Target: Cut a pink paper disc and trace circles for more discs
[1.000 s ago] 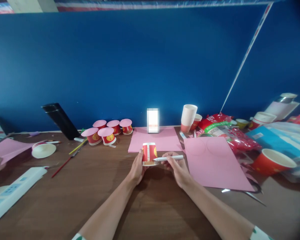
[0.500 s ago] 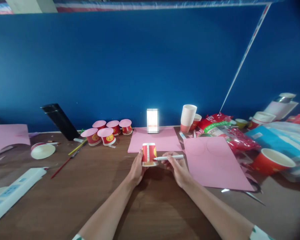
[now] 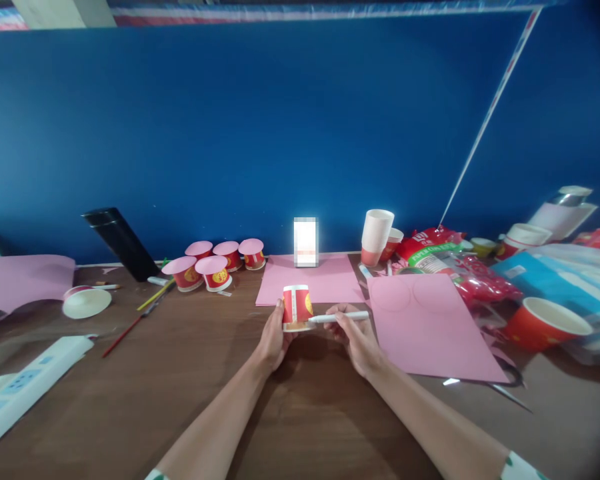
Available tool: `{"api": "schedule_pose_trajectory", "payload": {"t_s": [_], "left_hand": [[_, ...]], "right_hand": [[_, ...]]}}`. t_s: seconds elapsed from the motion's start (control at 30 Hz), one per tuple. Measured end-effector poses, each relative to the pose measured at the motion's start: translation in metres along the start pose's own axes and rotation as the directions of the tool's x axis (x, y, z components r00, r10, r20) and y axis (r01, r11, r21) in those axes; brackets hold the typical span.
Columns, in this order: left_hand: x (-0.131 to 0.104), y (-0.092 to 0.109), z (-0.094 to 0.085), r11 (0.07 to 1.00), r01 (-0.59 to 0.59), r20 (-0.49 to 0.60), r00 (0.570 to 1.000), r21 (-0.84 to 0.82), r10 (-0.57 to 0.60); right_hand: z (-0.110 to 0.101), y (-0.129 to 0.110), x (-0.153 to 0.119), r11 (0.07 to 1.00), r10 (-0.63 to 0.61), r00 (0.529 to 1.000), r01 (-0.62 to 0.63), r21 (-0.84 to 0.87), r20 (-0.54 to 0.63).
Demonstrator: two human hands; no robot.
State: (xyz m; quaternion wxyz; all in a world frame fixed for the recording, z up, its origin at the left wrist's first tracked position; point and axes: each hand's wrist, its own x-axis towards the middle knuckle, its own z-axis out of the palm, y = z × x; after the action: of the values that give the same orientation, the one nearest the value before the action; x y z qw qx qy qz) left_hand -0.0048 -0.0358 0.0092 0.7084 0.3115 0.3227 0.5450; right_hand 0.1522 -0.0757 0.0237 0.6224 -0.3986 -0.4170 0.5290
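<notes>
Red paper cup [image 3: 294, 308] and white pen [image 3: 341, 317] held near rear pink sheet [image 3: 325, 283]

The cup, wider end down, is positioned just on the near side of the rear pink sheet. It is held by the left hand [image 3: 272, 338], with fingers curled around its left side. The pen is pinched between closely drawn fingers of the right hand [image 3: 355, 338]; its tip is directed at the cup's side, contact not determinable. Left of the sheet, five red cups topped with pink discs [image 3: 213, 265] are noted.

The blue partition [image 3: 280, 120] is dimly lit, soft shadows are cast on the bench [image 3: 305, 433]; side edges are stretched, blurred.
</notes>
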Motion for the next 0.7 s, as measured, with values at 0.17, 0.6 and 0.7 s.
{"api": "schedule_pose_trajectory", "payload": {"t_s": [0.17,0.6,0.7], "left_hand": [[-0.0012,0.0007,0.0016,1.000,0.005,0.033,0.999,0.007,-0.005],[0.0013,-0.0034,-0.0013,0.999,-0.036,0.081,0.996,0.010,0.035],[0.0008,-0.0025,-0.0004,0.999,-0.041,0.073,0.997,0.008,0.040]], "right_hand": [[-0.0005,0.0010,0.0001,1.000,-0.004,1.000,0.004,-0.024,0.014],[0.0005,-0.0011,-0.0031,0.988,-0.025,0.997,0.036,-0.151,0.073],[0.0015,-0.0023,-0.0034,0.990,-0.017,0.998,0.026,-0.137,0.067]]}}
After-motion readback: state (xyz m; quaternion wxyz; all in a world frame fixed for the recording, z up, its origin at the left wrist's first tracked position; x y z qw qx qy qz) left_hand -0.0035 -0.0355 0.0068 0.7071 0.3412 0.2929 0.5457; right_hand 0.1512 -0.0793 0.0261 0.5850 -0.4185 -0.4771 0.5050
